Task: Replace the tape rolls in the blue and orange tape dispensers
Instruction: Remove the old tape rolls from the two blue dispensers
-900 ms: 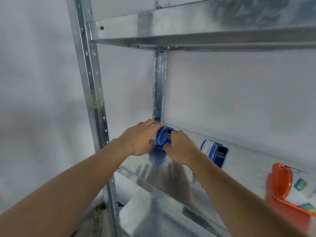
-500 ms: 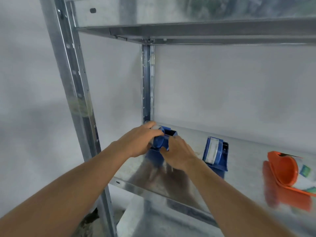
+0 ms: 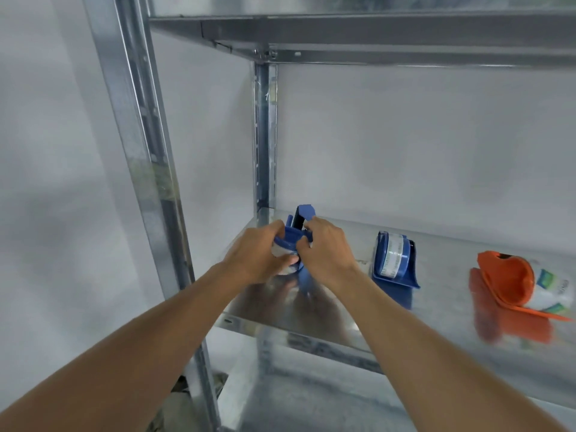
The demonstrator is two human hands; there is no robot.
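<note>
A blue tape dispenser [image 3: 301, 220] stands at the back left corner of the metal shelf [image 3: 436, 325], mostly hidden by both hands. My left hand [image 3: 255, 260] wraps around its tape roll [image 3: 282, 251] and blue hub from the left. My right hand [image 3: 327, 252] grips the dispenser body from the right. A second blue dispenser [image 3: 393, 260] with a white printed roll in it sits to the right, untouched. Farther right lies an orange dispenser [image 3: 505, 285] on its side with a white printed roll [image 3: 551, 288] sticking out.
A steel upright post [image 3: 140, 145] stands close on the left, and another upright [image 3: 265, 135] rises in the back corner. An upper shelf [image 3: 374, 29] hangs overhead. A lower shelf [image 3: 311, 400] shows below. Grey wall lies behind.
The dispenser in my hands has tilted so its blue end now points up. Both hands have shifted their hold around the roll. The view has dropped and moved left.
</note>
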